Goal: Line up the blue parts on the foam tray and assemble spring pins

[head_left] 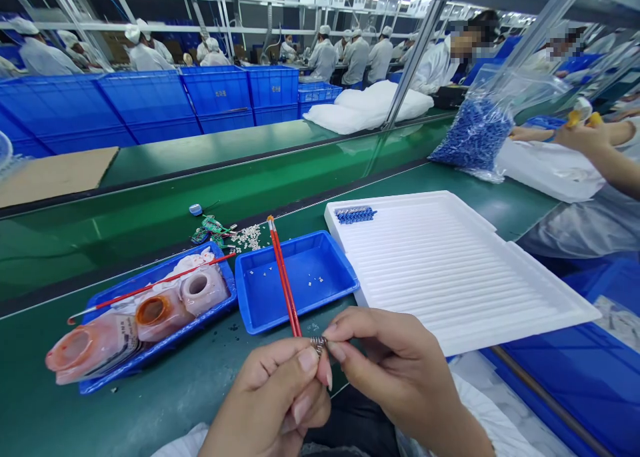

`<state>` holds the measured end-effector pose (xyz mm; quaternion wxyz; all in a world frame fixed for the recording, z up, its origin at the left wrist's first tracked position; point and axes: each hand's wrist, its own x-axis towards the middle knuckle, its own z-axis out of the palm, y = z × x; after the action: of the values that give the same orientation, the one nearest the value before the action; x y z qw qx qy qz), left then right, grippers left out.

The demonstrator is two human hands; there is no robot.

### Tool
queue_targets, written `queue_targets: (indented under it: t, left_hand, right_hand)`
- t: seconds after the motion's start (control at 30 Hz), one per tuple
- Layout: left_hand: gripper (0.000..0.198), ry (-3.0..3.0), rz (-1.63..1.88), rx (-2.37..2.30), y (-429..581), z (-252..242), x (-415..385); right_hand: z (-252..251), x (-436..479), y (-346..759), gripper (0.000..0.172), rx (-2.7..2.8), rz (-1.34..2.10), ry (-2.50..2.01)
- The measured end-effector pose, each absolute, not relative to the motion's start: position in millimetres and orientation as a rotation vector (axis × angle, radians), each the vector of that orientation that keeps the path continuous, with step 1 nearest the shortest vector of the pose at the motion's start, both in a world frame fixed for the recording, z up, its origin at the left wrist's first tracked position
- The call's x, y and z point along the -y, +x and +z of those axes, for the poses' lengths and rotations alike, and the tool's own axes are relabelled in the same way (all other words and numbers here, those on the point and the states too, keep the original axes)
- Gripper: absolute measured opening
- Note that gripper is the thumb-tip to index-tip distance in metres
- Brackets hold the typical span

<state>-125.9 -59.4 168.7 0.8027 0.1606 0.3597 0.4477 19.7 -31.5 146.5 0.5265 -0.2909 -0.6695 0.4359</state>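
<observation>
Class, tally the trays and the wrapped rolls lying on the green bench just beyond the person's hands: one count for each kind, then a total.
Blue plastic trays: 2
White ribbed tray: 1
Wrapped rolls: 3
Total: 6

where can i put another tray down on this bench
Bare green bench mat runs between the blue tray of pinkish rolls and your left hand. Another strip lies beyond the white ribbed tray, below the bag of blue parts. Crowded around the green circuit boards and loose white parts, beside the second blue tray.
</observation>
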Motion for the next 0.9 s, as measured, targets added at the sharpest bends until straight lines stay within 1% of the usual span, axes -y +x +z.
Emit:
queue_targets:
  t: [0.13, 0.2, 0.27, 0.3, 0.37, 0.47, 0.57, 0.67, 0.73, 0.83, 0.9]
  left_hand:
    - [0.025, 0.214, 0.867, -0.548, -125.9, 169.8, 58.8]
    - [0.023, 0.165, 0.822, -0.508, -126.0, 169.7, 58.3]
    - [0.026, 0.246, 0.814, -0.549, -127.4, 167.1, 58.0]
    - [0.027, 0.379, 0.827, -0.618, -128.8, 164.7, 58.1]
    - [0.029, 0.845, 0.887, -0.849, -132.3, 158.8, 58.9]
    - [0.025, 1.727, 1.016, -1.223, -137.6, 150.6, 60.5]
    - [0.02, 2.321, 1.08, -1.352, -141.1, 147.1, 60.5]
    - [0.022, 2.563, 1.087, -1.324, -143.5, 147.5, 59.0]
    - [0.023, 2.603, 1.107, -1.312, -144.9, 147.9, 58.5]
    - [0.022, 2.592, 1.128, -1.335, -146.0, 147.8, 59.3]
    - [0.023, 2.545, 1.132, -1.343, -146.1, 148.3, 60.7]
  right_hand:
    - [131.7, 26.7, 16.7, 0.027, 1.593, 1.058, -0.512]
    - [125.6, 23.0, 15.1, 0.024, 1.591, 1.041, -0.432]
    - [124.7, 18.5, 15.5, 0.017, 1.607, 1.046, -0.386]
    - [126.9, 16.1, 16.6, 0.014, 1.626, 1.057, -0.374]
    - [136.4, 11.9, 20.8, 0.009, 1.685, 1.102, -0.345]
    - [157.1, 7.8, 28.4, 0.019, 1.871, 1.089, -0.373]
    - [173.0, 7.7, 32.1, 0.022, 2.18, 0.906, -0.474]
    - [178.8, 11.4, 31.0, 0.035, 2.371, 0.728, -0.537]
    - [179.5, 15.1, 29.9, 0.039, 2.416, 0.66, -0.568]
    - [179.0, 19.9, 30.3, 0.039, 2.426, 0.636, -0.62]
    - [177.4, 21.2, 31.3, 0.036, 2.403, 0.603, -0.626]
